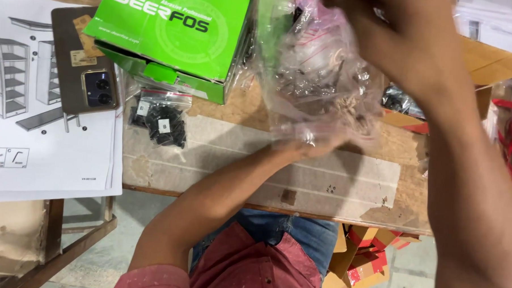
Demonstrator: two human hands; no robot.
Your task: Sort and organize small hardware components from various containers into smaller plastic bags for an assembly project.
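Worn wooden desk (255,161), taped. Left hand (318,143) supports from below, and right hand (407,41) pinches from above, a crumpled clear plastic bag of small hardware (320,84). Beside: green cardboard box (175,33), small zip bag of black screws (163,121).

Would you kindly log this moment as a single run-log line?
left hand: under clear bag | right hand: gripping bag top | bag: raised over cardboard | nearby: green box, screw packet, phone

glossy clear plastic bag (321,72)
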